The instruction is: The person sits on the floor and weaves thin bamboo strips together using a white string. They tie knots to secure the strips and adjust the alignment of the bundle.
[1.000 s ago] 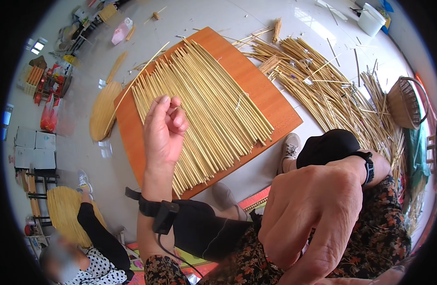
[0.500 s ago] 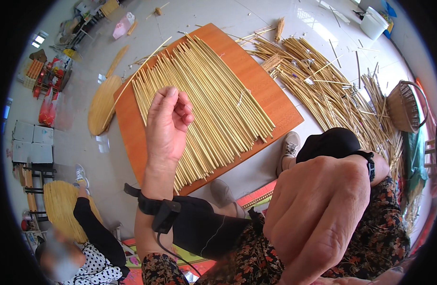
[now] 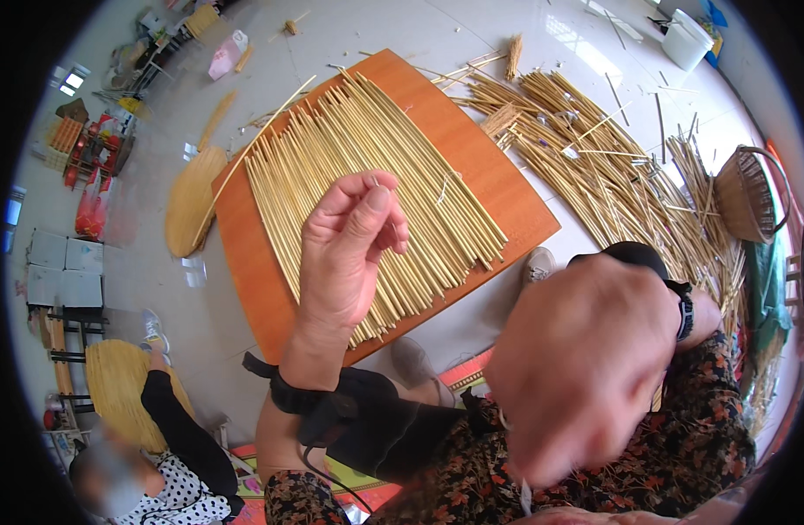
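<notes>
My left hand (image 3: 354,249) is raised over a wide sheet of yellow stalks (image 3: 402,175), apart from them. Its thumb and fingertips are pinched together; anything between them is too small to make out. Close to the camera is my right hand (image 3: 586,359), closed and smeared by motion. A small pale strand (image 3: 525,497) shows below its fingers, but what they grip is hidden. The stalks lie side by side on a brown wooden tabletop (image 3: 516,201), and a short white thread (image 3: 444,188) rests on them near the right side.
Loose stalks (image 3: 586,149) are heaped on the floor at right, beside a wicker basket (image 3: 743,197). A white bucket (image 3: 686,39) stands at the far right. An oval woven panel (image 3: 195,197) leans left of the tabletop. Another person (image 3: 170,481) sits at lower left.
My left hand has moved right and slightly down, still pinched. My right hand has turned and is now blurred, with a pale strand showing beneath it.
</notes>
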`<state>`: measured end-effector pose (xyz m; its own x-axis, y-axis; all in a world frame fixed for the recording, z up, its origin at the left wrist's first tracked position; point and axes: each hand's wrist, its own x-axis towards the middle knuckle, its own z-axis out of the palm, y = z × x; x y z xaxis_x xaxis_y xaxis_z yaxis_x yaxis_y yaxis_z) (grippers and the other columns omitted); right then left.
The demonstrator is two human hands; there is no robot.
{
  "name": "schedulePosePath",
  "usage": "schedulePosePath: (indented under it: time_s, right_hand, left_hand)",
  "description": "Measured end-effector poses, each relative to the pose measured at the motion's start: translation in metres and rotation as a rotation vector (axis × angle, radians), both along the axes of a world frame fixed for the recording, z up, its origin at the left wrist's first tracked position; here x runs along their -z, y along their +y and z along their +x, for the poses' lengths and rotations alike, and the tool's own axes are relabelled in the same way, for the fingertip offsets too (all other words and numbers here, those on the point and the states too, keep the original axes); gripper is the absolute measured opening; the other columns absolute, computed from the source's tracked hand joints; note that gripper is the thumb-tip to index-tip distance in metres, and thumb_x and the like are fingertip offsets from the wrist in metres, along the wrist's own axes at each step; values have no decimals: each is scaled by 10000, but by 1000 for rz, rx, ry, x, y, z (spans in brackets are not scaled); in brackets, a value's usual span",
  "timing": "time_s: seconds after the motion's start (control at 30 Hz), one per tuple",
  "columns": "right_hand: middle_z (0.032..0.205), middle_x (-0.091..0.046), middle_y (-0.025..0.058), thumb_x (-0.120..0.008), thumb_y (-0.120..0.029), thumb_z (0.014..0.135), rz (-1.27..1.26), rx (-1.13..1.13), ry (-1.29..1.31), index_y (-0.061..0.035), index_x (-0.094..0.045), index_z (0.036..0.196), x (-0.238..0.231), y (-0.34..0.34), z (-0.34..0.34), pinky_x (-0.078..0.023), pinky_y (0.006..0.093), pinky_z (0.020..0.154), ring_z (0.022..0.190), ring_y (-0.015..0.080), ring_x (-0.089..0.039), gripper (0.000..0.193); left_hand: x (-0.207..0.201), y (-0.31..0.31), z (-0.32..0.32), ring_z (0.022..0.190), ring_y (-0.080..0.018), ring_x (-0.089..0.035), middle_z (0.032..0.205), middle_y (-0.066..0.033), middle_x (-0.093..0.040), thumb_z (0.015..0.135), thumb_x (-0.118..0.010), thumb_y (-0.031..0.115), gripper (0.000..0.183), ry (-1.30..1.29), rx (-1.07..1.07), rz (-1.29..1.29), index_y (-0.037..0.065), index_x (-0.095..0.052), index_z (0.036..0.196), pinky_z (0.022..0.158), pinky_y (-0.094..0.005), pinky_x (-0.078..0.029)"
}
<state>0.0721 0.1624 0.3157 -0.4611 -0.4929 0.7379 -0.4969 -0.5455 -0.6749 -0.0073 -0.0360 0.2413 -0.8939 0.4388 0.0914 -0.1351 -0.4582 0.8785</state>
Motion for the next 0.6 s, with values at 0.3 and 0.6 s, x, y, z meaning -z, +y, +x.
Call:
schedulePosePath:
  time_s: [0.3, 0.6]
  right_hand:
    - [662, -556, -14, -593, -136, 1011, 213, 548, -914, -38, -627, 965, 23, 7, -19, -403, 212, 522, 556, 60, -531, 113]
    - [683, -595, -5, -613, -161, 1018, 196, 482, -875, -41, -648, 961, 23, 9, -19, -429, 204, 538, 572, 72, -566, 137]
  left_hand:
    - [-8, 13, 16, 733, -114, -633, 867, -44, -659, 921, -767, 115, 592, 117, 99, 34, 10, -468, 1422, 677, -235, -530]
    - [-9, 22, 18, 737, -117, -640, 874, -34, -674, 915, -777, 131, 636, 92, 125, 65, 9, -443, 1442, 683, -235, -536]
